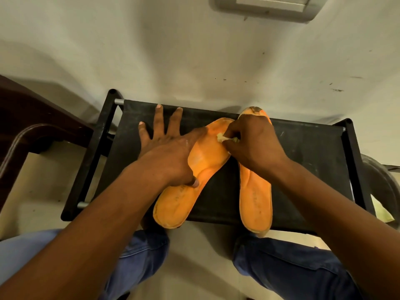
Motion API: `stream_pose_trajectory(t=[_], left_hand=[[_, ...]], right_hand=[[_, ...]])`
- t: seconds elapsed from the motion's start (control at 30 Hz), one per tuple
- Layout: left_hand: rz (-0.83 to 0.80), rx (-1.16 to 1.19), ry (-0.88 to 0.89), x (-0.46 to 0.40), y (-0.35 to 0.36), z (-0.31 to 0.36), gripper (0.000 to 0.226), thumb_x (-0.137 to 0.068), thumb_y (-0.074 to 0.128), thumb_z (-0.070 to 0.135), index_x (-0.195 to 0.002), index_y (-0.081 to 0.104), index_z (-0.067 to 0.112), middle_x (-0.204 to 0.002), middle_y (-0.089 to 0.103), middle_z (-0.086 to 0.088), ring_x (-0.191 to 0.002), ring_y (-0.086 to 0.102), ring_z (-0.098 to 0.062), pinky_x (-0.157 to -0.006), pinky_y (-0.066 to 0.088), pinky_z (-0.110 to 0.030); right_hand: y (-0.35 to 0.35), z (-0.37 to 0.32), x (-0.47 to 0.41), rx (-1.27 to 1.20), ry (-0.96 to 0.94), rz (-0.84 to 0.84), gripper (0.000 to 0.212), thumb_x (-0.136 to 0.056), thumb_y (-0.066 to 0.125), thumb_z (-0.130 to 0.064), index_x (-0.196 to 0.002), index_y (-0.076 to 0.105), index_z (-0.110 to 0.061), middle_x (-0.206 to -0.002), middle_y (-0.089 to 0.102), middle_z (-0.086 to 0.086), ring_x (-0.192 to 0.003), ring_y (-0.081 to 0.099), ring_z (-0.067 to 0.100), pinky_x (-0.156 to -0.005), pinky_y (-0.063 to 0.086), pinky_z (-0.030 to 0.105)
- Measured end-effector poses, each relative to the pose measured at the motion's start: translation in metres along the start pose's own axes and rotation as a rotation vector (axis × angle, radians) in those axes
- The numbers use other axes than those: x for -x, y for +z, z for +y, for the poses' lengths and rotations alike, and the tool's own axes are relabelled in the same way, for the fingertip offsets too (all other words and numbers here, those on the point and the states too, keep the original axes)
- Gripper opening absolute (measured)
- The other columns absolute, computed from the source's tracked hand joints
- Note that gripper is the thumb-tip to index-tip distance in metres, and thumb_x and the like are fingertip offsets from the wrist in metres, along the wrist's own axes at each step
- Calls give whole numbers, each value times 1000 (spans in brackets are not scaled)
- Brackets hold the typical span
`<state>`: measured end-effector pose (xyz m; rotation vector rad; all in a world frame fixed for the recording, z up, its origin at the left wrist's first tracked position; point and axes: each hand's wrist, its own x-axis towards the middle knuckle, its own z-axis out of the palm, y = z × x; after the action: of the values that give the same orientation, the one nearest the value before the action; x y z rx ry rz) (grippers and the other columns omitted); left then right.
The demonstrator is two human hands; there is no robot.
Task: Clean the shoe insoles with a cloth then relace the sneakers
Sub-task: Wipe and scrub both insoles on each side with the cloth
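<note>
Two orange insoles lie on a black fabric stool (309,152). The left insole (194,176) is angled, its heel hanging over the stool's near edge. My left hand (166,152) presses flat on its left side, fingers spread and thumb on the arch. My right hand (253,141) pinches a small pale yellow cloth (223,138) against the toe part of that insole. The right insole (256,198) lies straight beside it, its toe partly hidden under my right hand. No sneakers or laces are in view.
A dark wooden piece of furniture (26,124) stands to the left of the stool. A grey rounded object (381,176) and a yellowish scrap (382,211) sit at the right. My knees in blue jeans (281,263) are below the stool. A pale wall is behind.
</note>
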<state>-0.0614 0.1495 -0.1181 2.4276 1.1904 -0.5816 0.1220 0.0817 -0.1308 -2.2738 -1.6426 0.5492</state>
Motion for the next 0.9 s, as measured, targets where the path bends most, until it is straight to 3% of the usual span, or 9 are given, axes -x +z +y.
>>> stream_pose_trajectory(t=[0.13, 0.4, 0.63, 0.8, 0.9], left_hand=[[6, -8, -2, -1, 0, 2, 123, -63, 85, 63, -152, 0, 58, -164, -28, -1, -144, -38, -41, -117, -5, -71], [4, -35, -9, -2, 0, 0, 125, -62, 84, 65, -154, -2, 57, -165, -27, -3, -145, -37, -41, -118, -6, -70], [9, -46, -8, -2, 1, 0, 125, -61, 82, 70, -153, -1, 57, -164, -29, -2, -144, -37, -42, -118, -7, -69], [10, -42, 6, 0, 0, -2, 125, -61, 82, 69, -153, -3, 58, -164, -28, -2, -145, -37, -41, -118, -7, -68], [4, -50, 2, 0, 0, -1, 125, -62, 82, 69, -153, -3, 58, -165, -28, -2, -145, -37, -41, -118, -8, -68]], right_hand=[[7, -12, 17, -38, -87, -182, 12, -87, 75, -17, -98, 78, -16, -97, 71, -1, -86, 61, 13, -79, 57, 33], [-1, 7, 1, -9, 81, 43, 15, -93, 71, -28, -95, 78, -15, -89, 72, 2, -81, 65, 16, -74, 57, 30], [20, -20, 39, -25, -131, -190, 9, -85, 76, -22, -93, 77, -18, -93, 70, -1, -84, 62, 16, -73, 55, 34], [8, 3, 13, -23, 50, 47, 6, -89, 70, -21, -85, 73, -18, -82, 68, 0, -74, 61, 13, -65, 57, 33], [3, 13, 3, -54, 131, 123, 6, -88, 72, -22, -90, 76, -17, -83, 71, 0, -73, 63, 13, -65, 57, 30]])
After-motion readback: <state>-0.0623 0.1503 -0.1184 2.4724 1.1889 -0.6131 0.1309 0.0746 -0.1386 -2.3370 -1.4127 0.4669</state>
